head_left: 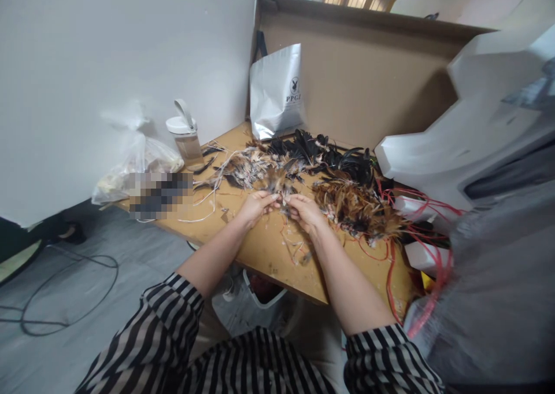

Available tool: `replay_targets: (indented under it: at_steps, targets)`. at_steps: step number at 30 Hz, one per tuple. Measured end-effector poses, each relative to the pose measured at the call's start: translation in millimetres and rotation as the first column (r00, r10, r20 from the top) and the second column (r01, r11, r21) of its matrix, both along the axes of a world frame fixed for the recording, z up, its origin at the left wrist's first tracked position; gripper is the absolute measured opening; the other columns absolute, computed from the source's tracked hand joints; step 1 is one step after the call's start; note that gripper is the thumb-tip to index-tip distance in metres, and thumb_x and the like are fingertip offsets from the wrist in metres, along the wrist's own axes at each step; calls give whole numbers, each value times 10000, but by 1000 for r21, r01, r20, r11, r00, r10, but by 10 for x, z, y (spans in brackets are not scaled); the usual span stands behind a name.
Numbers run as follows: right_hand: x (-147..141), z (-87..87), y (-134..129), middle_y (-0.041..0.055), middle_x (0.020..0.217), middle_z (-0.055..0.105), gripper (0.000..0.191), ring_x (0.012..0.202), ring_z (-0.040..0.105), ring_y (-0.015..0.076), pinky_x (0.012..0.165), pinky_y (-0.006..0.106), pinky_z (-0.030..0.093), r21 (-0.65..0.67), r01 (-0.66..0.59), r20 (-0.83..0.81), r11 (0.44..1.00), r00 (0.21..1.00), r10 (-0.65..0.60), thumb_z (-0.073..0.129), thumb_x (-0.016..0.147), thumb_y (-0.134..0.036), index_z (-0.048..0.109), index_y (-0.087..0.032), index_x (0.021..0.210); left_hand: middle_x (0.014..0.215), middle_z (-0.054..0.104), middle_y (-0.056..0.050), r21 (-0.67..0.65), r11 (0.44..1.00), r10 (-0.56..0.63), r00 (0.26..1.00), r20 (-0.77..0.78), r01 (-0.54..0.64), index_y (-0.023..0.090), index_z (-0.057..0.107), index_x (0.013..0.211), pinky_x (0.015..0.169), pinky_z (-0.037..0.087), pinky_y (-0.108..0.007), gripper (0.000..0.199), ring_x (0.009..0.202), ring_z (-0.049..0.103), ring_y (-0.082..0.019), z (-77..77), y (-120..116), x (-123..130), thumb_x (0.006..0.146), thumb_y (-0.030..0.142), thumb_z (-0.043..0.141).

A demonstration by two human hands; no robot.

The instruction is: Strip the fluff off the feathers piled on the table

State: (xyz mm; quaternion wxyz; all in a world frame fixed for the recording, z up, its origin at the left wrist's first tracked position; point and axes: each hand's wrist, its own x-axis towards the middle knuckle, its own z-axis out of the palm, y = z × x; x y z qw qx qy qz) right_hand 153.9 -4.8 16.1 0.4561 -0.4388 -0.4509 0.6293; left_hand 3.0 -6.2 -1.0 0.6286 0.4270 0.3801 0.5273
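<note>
While both bare hands meet above the near part of the yellow-brown wooden table (260, 261), the contents lie as follows. Left hand (256, 205): fingers bent, thumb and fingertips pinching the lower end of a small, fan-shaped tuft of brown feathers (274, 180). Right hand (306, 210): fingers curled, fingertips closed at the same lower end, just beside the left ones; whether a strand also runs between them cannot be told. Tuft: just beyond both sets of fingertips, its feathers spread away from the wearer.

Beyond the left hand: one loose heap of pale tan and grey feathers (243, 167). Left of that hand: thin white cord (214, 196), in loose loops. Farther out: one clear bottle with a white lid and strap (189, 146). Beyond the right hand: glossy black feathers (353, 164), heaped. Right of it: one heap of long reddish-brown feathers (364, 207), with bright red cord (391, 272) trailing alongside.

Hazards, by judgement: a loosened pinch could let single feathers slip and the fan scatter; a hard tug could snap quills; a sleeve or forearm sweeping right could snag the red cord and drag the neighbouring heap.
</note>
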Motion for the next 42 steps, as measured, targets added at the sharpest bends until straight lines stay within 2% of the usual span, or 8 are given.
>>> replay_targets:
  at_steps: [4,10,15,20,25,28,36,42]
  targets:
    - [-98,-20,-9,-66,450,466,261,381,308,35,384,181,203,64,150,-71,987,987,-145,710,533,-359,600,-167,671,795,672,-98,-47,995,-85,991,102,90,84,652,780,494,391,-142,256,607,590,-75,-8,-11,-7,625,282,701]
    - [-230,-77,-24,-24,549,581,230,485,476,95,466,218,357,186,262,-18,947,965,-263,669,567,-369,624,-175,680,759,674,-97,-88,988,-110,981,161,125,76,644,749,469,404,-131,192,594,607,-81,-46,6,-10,646,230,692]
    - [-243,-139,-1,3,657,627,183,609,539,125,613,246,428,349,299,35,888,943,-331,641,605,-333,644,-170,689,688,661,-83,-113,985,-105,976,192,129,69,639,731,468,409,-122,140,570,596,-71,-49,16,-3,668,189,672]
    - [-201,-158,3,17,699,625,183,673,539,135,660,250,420,476,248,119,844,932,-341,623,634,-334,649,-165,700,616,634,-51,-93,988,-103,980,170,120,71,632,702,486,410,-121,154,521,556,-44,-23,-5,-2,648,204,688]
    - [-153,-89,-21,-32,546,542,225,522,452,93,535,218,356,406,188,152,894,951,-269,636,622,-386,610,-163,634,568,610,-30,-51,997,-49,997,57,52,83,617,651,456,378,-135,204,474,514,-37,28,-38,17,601,254,716]
    - [-149,-50,-38,-59,446,450,283,441,360,71,460,213,281,354,215,159,910,945,-285,644,606,-420,549,-159,552,552,605,-32,-15,999,-41,999,-21,41,85,623,641,450,372,-148,228,454,504,-42,27,-39,31,593,288,716]
    - [-176,-46,-56,-48,454,482,306,431,380,66,443,209,285,232,265,39,936,959,-281,694,539,-405,523,-152,523,735,665,-89,-39,996,-87,996,-25,86,79,649,760,536,432,-182,320,596,606,-102,-4,-45,46,559,311,739]
    - [-161,-87,-35,-63,436,458,322,413,354,64,435,213,274,200,256,43,946,962,-270,700,524,-422,508,-163,526,672,652,-71,-29,995,-97,994,-44,96,85,636,727,496,414,-171,278,541,581,-84,-10,-43,45,586,309,722]
